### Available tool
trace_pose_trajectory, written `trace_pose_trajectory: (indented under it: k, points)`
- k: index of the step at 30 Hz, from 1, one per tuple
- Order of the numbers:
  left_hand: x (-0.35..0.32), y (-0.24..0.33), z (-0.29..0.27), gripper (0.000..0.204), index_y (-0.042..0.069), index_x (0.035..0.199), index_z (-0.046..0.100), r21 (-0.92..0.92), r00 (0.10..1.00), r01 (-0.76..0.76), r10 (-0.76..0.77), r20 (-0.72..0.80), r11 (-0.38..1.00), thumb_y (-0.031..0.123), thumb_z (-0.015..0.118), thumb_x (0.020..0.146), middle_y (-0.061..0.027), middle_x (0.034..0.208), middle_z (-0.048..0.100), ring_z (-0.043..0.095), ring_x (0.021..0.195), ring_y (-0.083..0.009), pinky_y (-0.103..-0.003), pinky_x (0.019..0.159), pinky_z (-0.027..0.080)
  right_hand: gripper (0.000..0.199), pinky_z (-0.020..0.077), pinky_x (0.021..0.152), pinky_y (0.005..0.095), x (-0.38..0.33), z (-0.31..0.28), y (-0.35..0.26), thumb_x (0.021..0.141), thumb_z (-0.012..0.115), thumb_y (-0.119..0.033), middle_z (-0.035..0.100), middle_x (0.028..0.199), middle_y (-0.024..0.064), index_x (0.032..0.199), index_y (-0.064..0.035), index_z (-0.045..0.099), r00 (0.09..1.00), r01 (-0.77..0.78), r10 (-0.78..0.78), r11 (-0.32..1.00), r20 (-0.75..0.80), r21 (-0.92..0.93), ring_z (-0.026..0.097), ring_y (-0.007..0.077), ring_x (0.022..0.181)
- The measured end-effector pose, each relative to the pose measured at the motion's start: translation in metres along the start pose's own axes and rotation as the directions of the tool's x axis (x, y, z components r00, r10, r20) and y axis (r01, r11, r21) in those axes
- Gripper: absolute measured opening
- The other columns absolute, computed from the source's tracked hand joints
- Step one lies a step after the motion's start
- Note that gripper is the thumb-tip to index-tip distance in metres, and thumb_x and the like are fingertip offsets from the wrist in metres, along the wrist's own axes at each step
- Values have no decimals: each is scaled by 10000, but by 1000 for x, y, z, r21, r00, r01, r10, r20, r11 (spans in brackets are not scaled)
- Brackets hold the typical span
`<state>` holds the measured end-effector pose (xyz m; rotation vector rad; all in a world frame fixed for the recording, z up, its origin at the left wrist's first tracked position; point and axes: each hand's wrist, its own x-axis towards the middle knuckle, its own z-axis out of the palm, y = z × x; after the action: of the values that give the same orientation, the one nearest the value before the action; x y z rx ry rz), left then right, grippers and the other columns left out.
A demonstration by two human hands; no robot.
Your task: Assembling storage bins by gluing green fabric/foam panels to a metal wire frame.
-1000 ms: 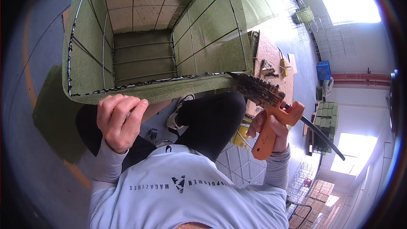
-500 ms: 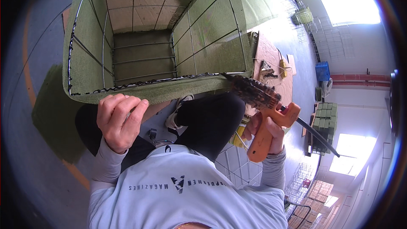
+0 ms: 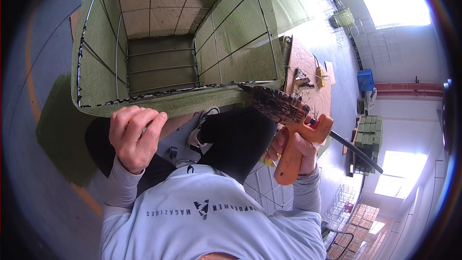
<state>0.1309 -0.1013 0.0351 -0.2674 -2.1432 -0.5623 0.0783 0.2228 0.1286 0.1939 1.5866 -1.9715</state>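
In the head view, the left hand (image 3: 134, 139) has its fingers bent together, pinching the near edge of the green fabric (image 3: 192, 108); its thumb is mostly hidden, so the exact hold is hard to judge. The right hand (image 3: 307, 158) is wrapped around the handle of an orange glue gun (image 3: 299, 129) with a black-smeared barrel (image 3: 279, 107) and a dark stick (image 3: 356, 151) out the back. Its tip is at the near rim of the fabric-covered wire frame (image 3: 163, 69), by an uneven black bead (image 3: 159, 95). The frame, open toward the person, is above the knees in view.

The white shirt (image 3: 192, 238) carries dark printed lettering, seen upside down, beside a triangular emblem (image 3: 202, 207). To the right, cardboard (image 3: 323, 104) bears a yellow object (image 3: 320, 76); a blue crate (image 3: 365, 80) stands farther off.
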Motion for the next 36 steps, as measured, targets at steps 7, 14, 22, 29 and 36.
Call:
trace_pose_trajectory:
  k: [7, 14, 22, 29, 36]
  points:
    - [-2, 0, 1, 264, 58, 890, 713, -8, 1000, 5, -5, -3, 1000, 11, 739, 631, -25, 869, 624, 576, 804, -214, -328, 676, 468, 378, 474, 590, 411, -5, -3, -1, 851, 600, -355, 507, 787, 98, 999, -22, 500, 992, 56, -58, 998, -111, -24, 532, 248, 633]
    - [-1, 0, 0, 276, 59, 893, 714, -12, 1000, 3, -3, 0, 1000, 8, 738, 623, -26, 868, 625, 576, 805, -214, -335, 677, 470, 360, 517, 602, 414, -9, -10, -6, 876, 567, -359, 514, 705, 103, 933, -8, 515, 976, 75, -93, 993, -198, -96, 553, 258, 586]
    - [-1, 1, 0, 268, 58, 892, 713, -7, 1000, 2, -2, 4, 1000, 16, 732, 628, -29, 865, 626, 578, 810, -217, -336, 682, 472, 339, 522, 604, 411, -11, -9, -10, 887, 557, -346, 515, 697, 108, 903, -10, 514, 960, 82, -117, 987, -254, -142, 560, 261, 584]
    - [-1, 1, 0, 269, 59, 890, 712, -21, 1000, 7, -7, 0, 1000, 9, 731, 627, -30, 864, 625, 578, 808, -216, -340, 680, 471, 263, 509, 612, 427, -12, -9, -15, 911, 574, -253, 534, 748, 113, 991, -11, 507, 947, 118, -158, 981, -279, -156, 571, 266, 620]
    - [1, 1, 0, 264, 58, 886, 710, -12, 1000, 3, -3, -6, 1000, 2, 731, 628, -29, 867, 623, 577, 803, -216, -340, 673, 470, 312, 534, 586, 426, -14, -3, -15, 901, 554, -272, 537, 749, 112, 1082, -23, 502, 964, 72, -117, 980, -238, -187, 569, 266, 578]
